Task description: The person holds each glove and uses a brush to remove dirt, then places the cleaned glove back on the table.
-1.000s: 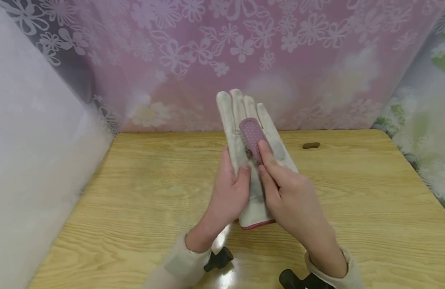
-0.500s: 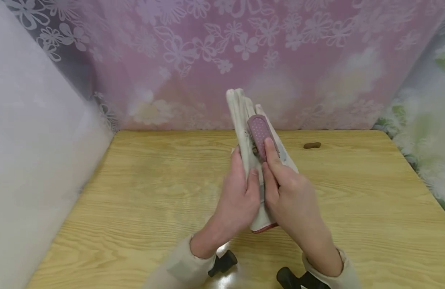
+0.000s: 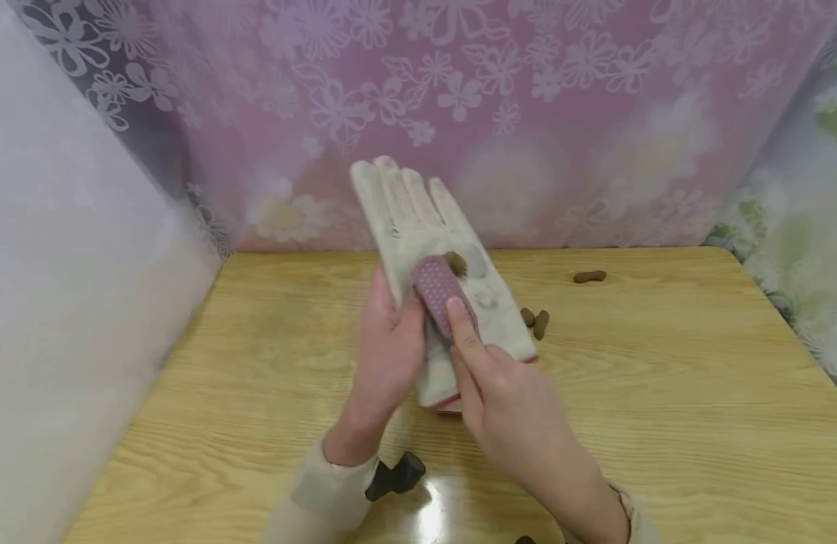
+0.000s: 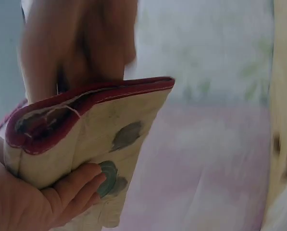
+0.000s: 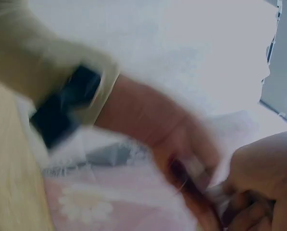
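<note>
A cream work glove [image 3: 418, 211] with red cuff edging is held up over the table, fingers pointing away. My left hand [image 3: 391, 340] grips its left side, thumb on top. In the left wrist view, left fingers [image 4: 81, 187] curl round the glove [image 4: 109, 139], which has grey-green spots. My right hand [image 3: 507, 393] holds a flat mauve tool with pale dots [image 3: 437, 291] against the glove, index finger lying along its back. The tool's underside is hidden. Beside it sits a brown fuzzy clump [image 3: 455, 264]. The right wrist view is blurred.
A wooden table [image 3: 255, 378] lies below. Small brown lumps [image 3: 542, 325] are right of the glove, with another brown piece [image 3: 590, 276] farther back. Floral curtains [image 3: 459, 113] hang behind and at the sides. A black wrist mount [image 3: 396, 476] shows at the left cuff.
The glove has swung left and turned flatter to view. The mauve tool has moved left and toward me. A brown clump on the glove and brown lumps on the table now show.
</note>
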`<state>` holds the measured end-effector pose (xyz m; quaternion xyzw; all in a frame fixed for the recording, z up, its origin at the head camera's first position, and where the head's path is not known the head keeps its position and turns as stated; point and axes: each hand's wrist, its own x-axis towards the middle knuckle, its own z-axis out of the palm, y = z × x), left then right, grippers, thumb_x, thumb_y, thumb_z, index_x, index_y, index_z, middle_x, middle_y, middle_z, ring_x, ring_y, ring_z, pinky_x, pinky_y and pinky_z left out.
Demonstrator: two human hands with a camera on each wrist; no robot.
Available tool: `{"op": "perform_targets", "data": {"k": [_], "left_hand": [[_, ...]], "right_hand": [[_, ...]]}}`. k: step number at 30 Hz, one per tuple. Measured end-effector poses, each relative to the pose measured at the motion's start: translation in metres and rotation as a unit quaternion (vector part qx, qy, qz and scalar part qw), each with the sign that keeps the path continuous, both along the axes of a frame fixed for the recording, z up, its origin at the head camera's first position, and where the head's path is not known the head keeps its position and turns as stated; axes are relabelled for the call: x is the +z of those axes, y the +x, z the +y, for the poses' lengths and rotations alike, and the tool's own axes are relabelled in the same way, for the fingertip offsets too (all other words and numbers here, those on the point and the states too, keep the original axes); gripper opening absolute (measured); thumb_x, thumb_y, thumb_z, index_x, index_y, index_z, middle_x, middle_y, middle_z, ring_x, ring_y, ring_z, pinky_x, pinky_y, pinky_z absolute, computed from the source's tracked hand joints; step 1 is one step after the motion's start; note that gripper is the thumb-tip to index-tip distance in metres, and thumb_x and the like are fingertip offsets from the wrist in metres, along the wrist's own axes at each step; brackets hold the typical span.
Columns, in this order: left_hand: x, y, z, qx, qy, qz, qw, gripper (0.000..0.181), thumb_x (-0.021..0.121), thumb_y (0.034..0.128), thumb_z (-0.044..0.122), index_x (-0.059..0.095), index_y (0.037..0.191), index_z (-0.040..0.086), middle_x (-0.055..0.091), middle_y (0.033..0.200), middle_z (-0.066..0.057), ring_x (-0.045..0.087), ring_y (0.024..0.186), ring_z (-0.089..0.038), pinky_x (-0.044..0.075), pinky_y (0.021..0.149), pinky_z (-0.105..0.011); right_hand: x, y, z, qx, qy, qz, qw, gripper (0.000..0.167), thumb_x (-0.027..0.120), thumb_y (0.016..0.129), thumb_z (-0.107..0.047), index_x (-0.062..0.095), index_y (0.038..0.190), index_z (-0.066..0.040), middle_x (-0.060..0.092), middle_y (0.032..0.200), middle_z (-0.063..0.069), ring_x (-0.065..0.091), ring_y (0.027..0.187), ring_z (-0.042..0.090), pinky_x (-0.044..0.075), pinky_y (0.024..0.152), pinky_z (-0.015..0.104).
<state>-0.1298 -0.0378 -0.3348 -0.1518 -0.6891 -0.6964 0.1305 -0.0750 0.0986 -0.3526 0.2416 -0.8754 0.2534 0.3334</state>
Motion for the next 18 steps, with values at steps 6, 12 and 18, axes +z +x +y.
{"op": "perform_targets", "data": {"k": [6, 12, 18], "left_hand": [[-0.004, 0.014, 0.013, -0.044, -0.043, 0.017, 0.9979, 0.052, 0.037, 0.0988, -0.003, 0.030, 0.150, 0.007, 0.054, 0.139, -0.012, 0.057, 0.122, -0.018, 0.049, 0.100, -0.036], [-0.009, 0.005, 0.016, -0.063, 0.050, 0.006, 0.9967, 0.051, 0.035, 0.0981, -0.004, 0.030, 0.148, 0.008, 0.048, 0.142, -0.010, 0.054, 0.126, -0.021, 0.049, 0.101, -0.038], [-0.009, -0.001, 0.018, -0.056, 0.126, -0.042, 0.9896, 0.048, 0.045, 0.0955, -0.002, 0.037, 0.141, 0.010, 0.055, 0.133, -0.009, 0.061, 0.116, -0.023, 0.054, 0.093, -0.039]], "right_hand": [[0.007, -0.019, 0.011, 0.030, -0.124, -0.041, 0.9910, 0.054, 0.062, 0.093, 0.000, 0.050, 0.145, -0.007, 0.069, 0.115, 0.019, 0.069, 0.088, 0.019, 0.056, 0.070, 0.030], [0.011, -0.028, 0.025, 0.193, -0.339, -0.225, 0.8928, 0.046, 0.045, 0.104, -0.006, 0.045, 0.149, -0.014, 0.068, 0.080, 0.003, 0.061, 0.067, 0.005, 0.047, 0.054, 0.016], [0.018, -0.023, 0.035, 0.214, -0.393, -0.221, 0.8666, 0.047, 0.042, 0.105, -0.006, 0.041, 0.152, -0.012, 0.033, 0.055, 0.001, 0.023, 0.042, 0.015, 0.019, 0.034, 0.030]]}}
